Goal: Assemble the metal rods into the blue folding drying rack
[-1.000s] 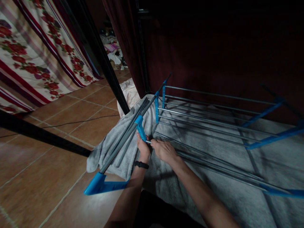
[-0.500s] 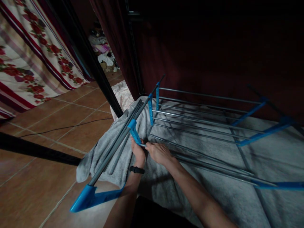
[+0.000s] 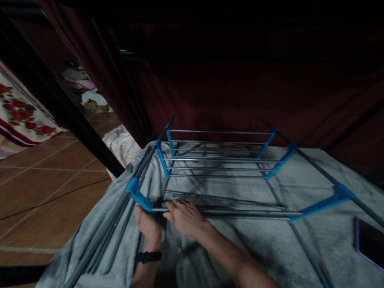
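Observation:
A rack of grey metal tubes with blue plastic brackets lies on a grey blanket. My left hand (image 3: 149,227), with a black band at its wrist, is closed around the lower end of the near left blue bracket (image 3: 139,196); its fingers are partly hidden behind it. My right hand (image 3: 185,217) is wrapped over a thin metal rod (image 3: 159,209) whose left end meets that bracket. Rightward the rod runs toward the near right blue bracket (image 3: 322,206). Several rods (image 3: 222,160) span the farther brackets. Another loose-looking rod (image 3: 225,199) lies just behind my right hand.
Several grey tubes (image 3: 120,232) lie side by side at the left on the grey blanket (image 3: 318,244). A phone (image 3: 370,242) rests at the right edge. Dark bed-frame posts (image 3: 75,116) and maroon curtains (image 3: 216,96) stand behind. Tiled floor (image 3: 51,200) with a cable extends leftward.
My view has turned to the right, bringing the phone and the right side of the rack into sight. The rod now lines up between the near left and right brackets. Both hands keep their hold.

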`<state>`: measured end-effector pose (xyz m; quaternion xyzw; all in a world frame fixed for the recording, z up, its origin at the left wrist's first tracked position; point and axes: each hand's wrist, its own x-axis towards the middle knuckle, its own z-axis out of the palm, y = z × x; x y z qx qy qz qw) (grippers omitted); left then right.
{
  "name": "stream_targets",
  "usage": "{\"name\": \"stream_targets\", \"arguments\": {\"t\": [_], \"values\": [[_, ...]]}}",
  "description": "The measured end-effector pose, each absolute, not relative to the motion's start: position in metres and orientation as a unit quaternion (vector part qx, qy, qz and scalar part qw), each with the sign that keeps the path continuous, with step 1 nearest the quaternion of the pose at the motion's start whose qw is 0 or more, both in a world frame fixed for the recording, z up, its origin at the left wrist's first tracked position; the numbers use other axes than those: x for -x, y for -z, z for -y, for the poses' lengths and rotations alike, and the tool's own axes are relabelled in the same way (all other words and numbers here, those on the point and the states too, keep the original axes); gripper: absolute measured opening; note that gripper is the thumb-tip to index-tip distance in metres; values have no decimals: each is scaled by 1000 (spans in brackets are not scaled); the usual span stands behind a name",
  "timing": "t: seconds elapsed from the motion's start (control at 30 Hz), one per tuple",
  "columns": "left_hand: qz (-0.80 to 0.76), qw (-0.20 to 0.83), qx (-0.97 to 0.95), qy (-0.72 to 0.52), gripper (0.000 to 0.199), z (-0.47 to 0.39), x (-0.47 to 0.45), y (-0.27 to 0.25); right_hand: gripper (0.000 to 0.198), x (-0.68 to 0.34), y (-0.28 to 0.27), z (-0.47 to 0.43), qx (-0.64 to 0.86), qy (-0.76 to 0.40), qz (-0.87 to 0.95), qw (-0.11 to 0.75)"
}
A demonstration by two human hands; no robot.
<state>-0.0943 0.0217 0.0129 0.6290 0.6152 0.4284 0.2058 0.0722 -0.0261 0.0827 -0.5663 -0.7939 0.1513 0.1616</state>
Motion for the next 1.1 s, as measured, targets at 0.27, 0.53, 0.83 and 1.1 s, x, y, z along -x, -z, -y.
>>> {"name": "stream_targets", "arguments": {"t": [0.27,0.53,0.83,1.1], "values": [[-597,201,-620,-467,38,45,73,-37,32,-202,-81,99,659,-119,668,323],[-310,267,-900,-151,46,-21,-67,-139,27,-251,-41,198,675,-128,351,636],[-121,197,-962,147,38,-57,-158,-61,40,-278,-34,234,677,-133,234,685],[-126,190,-966,122,48,-59,-156,-47,40,-293,-39,215,698,-110,252,661]]}}
